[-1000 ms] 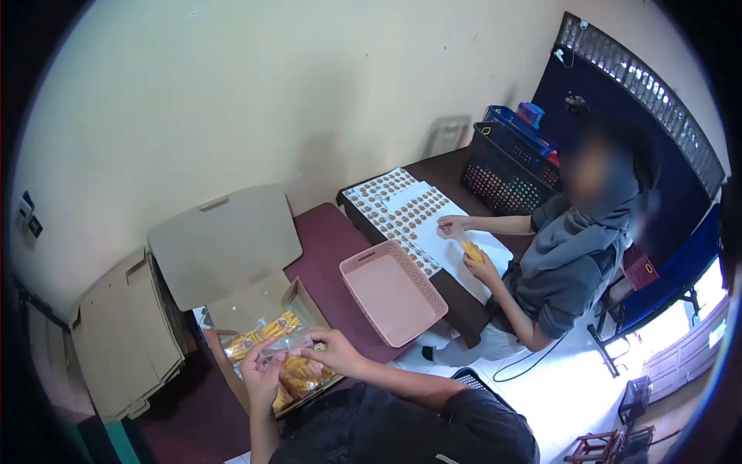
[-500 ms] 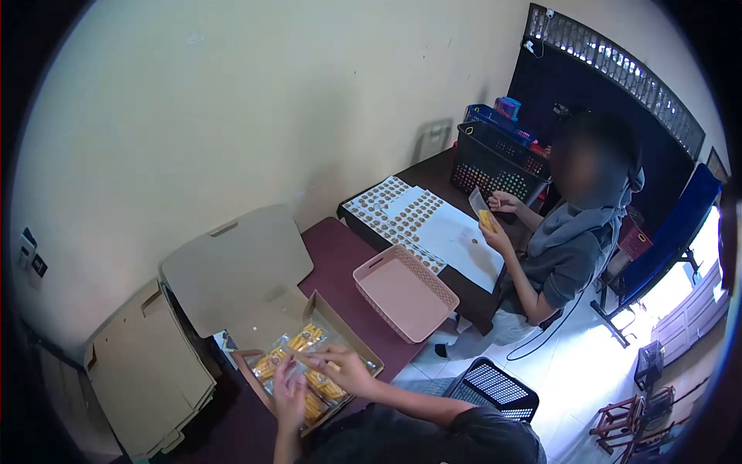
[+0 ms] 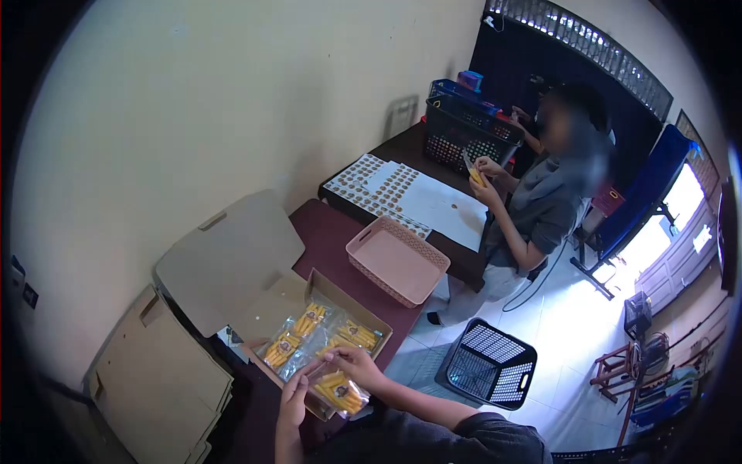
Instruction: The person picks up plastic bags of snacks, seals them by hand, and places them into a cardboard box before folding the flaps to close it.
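Note:
A clear packet of yellow sticks (image 3: 340, 393) with a round label hangs tilted over the near part of an open cardboard box (image 3: 372, 313). My left hand (image 3: 293, 396) pinches the packet's upper left edge. Closed on the top edge of the same packet is my right hand (image 3: 357, 366). Inside the box lie several similar packets, among them one (image 3: 283, 349) at the left and one (image 3: 357, 332) at the right.
A pink basket (image 3: 398, 259) stands beyond the box. Farther back, a co-worker (image 3: 541, 201) holds a packet beside sticker sheets (image 3: 440, 205) and a dark basket (image 3: 464, 139). A black crate (image 3: 495, 363) is on the floor. Flattened cardboard (image 3: 162, 379) leans at left.
The packet in my hands now hangs lower with its label facing up, nearer to me. My hands have moved down slightly. The view has shifted, and the co-worker's head is turned more toward the back.

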Demonstrator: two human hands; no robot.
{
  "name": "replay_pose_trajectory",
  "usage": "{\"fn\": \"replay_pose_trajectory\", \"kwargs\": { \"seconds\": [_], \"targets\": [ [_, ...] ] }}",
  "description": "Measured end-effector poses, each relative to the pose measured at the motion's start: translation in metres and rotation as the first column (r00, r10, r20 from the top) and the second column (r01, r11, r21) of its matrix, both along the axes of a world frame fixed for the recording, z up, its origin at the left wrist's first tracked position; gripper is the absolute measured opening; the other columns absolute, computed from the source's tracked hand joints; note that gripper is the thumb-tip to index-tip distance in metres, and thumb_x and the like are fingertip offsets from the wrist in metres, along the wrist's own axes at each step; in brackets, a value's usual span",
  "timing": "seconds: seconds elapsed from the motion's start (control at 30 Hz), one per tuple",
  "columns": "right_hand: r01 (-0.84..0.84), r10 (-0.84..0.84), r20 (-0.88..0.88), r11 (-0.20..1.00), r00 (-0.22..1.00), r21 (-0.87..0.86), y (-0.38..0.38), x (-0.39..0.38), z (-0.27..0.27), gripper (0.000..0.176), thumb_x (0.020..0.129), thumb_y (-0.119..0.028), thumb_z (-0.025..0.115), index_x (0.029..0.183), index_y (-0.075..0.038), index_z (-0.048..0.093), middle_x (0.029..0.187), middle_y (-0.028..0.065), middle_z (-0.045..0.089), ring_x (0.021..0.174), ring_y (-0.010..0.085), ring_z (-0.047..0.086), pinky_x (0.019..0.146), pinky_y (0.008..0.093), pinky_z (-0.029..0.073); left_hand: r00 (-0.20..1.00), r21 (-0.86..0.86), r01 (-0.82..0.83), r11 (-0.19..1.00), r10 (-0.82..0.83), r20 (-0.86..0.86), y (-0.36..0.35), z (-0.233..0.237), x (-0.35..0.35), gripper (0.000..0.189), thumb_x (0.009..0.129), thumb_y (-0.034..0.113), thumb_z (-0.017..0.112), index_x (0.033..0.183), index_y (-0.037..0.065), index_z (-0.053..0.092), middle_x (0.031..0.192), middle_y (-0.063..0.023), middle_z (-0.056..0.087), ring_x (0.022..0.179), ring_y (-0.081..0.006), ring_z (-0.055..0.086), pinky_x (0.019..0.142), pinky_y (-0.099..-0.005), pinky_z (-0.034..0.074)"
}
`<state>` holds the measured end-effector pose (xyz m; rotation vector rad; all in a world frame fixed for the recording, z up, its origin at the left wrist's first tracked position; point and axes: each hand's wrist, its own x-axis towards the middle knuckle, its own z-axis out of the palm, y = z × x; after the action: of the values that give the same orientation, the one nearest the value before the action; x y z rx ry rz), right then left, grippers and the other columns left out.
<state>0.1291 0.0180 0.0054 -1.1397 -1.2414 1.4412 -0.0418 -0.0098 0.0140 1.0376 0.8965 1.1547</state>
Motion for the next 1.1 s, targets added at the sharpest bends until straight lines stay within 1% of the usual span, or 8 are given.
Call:
{"fn": "replay_pose_trajectory", "kwargs": {
  "seconds": [0.1, 0.37, 0.43, 0.5, 0.63, 0.7, 0.83, 1.1],
  "targets": [
    [0.053, -0.055, -0.009, 0.993, 0.998, -0.103, -0.007, 0.011, -0.002, 0.027, 0.087, -0.023, 0.056, 0.096, 0.002, 0.064, 0.083, 0.0060, 0.063, 0.079, 0.0099, 0.056, 0.073, 0.0248, 0.045, 0.967, 0.057, 0.249, 0.967, -0.244, -0.077, 0.000, -0.006, -0.007, 0.037, 0.095, 0.014, 0.038, 0.128, -0.003, 0.038, 0.126, -0.0137, 0.045, 0.118, -0.0203, 0.040, 0.101, -0.0315, 0.028],
    [0.228, -0.231, 0.161, 0.973, 0.959, 0.037, -0.015, -0.008, 0.024, 0.024, 0.084, -0.018, 0.061, 0.100, 0.000, 0.064, 0.092, 0.0092, 0.065, 0.080, 0.0118, 0.058, 0.073, 0.0263, 0.048, 0.993, 0.066, -0.114, 0.991, 0.117, -0.036, -0.012, -0.011, 0.023, 0.059, 0.089, 0.031, 0.053, 0.131, -0.001, 0.028, 0.129, -0.0131, 0.035, 0.121, -0.0205, 0.035, 0.101, -0.0329, 0.027],
    [0.067, -0.161, 0.225, 0.924, 0.961, 0.376, -0.016, -0.020, 0.031, 0.025, 0.083, -0.017, 0.062, 0.104, -0.003, 0.063, 0.094, 0.0129, 0.063, 0.086, 0.0179, 0.058, 0.078, 0.0295, 0.046, 0.999, 0.124, -0.023, 0.992, 0.020, 0.027, -0.011, -0.020, 0.023, 0.053, 0.091, 0.026, 0.049, 0.132, 0.000, 0.029, 0.133, -0.0107, 0.034, 0.117, -0.0166, 0.038, 0.097, -0.0291, 0.032],
    [0.029, -0.070, 0.160, 0.969, 0.985, 0.247, -0.012, -0.023, 0.032, 0.027, 0.082, -0.016, 0.062, 0.106, -0.005, 0.062, 0.103, 0.0147, 0.058, 0.098, 0.0229, 0.054, 0.084, 0.0325, 0.043, 0.983, 0.118, -0.142, 0.983, 0.126, 0.134, -0.009, -0.017, 0.031, 0.057, 0.087, 0.030, 0.057, 0.128, -0.002, 0.032, 0.126, -0.0132, 0.040, 0.117, -0.0195, 0.039, 0.100, -0.0323, 0.029],
    [0.182, -0.377, 0.304, 0.837, 0.875, 0.516, -0.001, -0.029, 0.034, 0.029, 0.081, -0.022, 0.064, 0.104, -0.005, 0.061, 0.118, 0.0119, 0.050, 0.109, 0.0231, 0.049, 0.090, 0.0346, 0.040, 0.952, -0.028, -0.297, 0.955, 0.298, 0.070, -0.008, -0.004, 0.024, 0.024, 0.087, 0.017, 0.058, 0.100, -0.001, 0.051, 0.101, -0.0108, 0.059, 0.095, -0.0158, 0.055, 0.086, -0.0280, 0.042],
    [0.006, -0.049, 0.165, 0.967, 0.985, 0.254, 0.010, -0.023, 0.010, 0.029, 0.079, -0.026, 0.066, 0.100, -0.005, 0.064, 0.118, 0.0111, 0.051, 0.110, 0.0218, 0.048, 0.090, 0.0335, 0.039, 0.906, 0.128, -0.424, 0.897, 0.422, 0.044, -0.005, -0.002, 0.024, 0.016, 0.090, 0.014, 0.053, 0.090, -0.003, 0.052, 0.091, -0.0101, 0.061, 0.087, -0.0152, 0.058, 0.082, -0.0268, 0.044],
    [-0.141, 0.130, 0.188, 0.989, 0.974, 0.047, 0.020, -0.013, 0.014, 0.024, 0.078, -0.024, 0.067, 0.090, -0.004, 0.067, 0.092, 0.0078, 0.064, 0.085, 0.0160, 0.059, 0.075, 0.0269, 0.044, 0.912, 0.145, -0.408, 0.901, 0.410, 0.016, -0.004, 0.002, 0.017, 0.020, 0.091, 0.015, 0.051, 0.091, -0.005, 0.054, 0.093, -0.0145, 0.063, 0.089, -0.0199, 0.060, 0.084, -0.0309, 0.044],
    [-0.495, 0.452, 0.268, 0.861, 0.851, 0.117, 0.047, 0.019, 0.039, 0.027, 0.086, -0.025, 0.057, 0.087, 0.000, 0.065, 0.080, 0.0077, 0.064, 0.077, 0.0122, 0.057, 0.074, 0.0270, 0.043, 0.986, 0.009, -0.161, 0.987, 0.161, 0.054, -0.001, -0.022, -0.005, 0.032, 0.090, 0.023, 0.053, 0.099, -0.007, 0.060, 0.097, -0.0132, 0.064, 0.091, -0.0179, 0.059, 0.085, -0.0290, 0.042]
  ]
}}
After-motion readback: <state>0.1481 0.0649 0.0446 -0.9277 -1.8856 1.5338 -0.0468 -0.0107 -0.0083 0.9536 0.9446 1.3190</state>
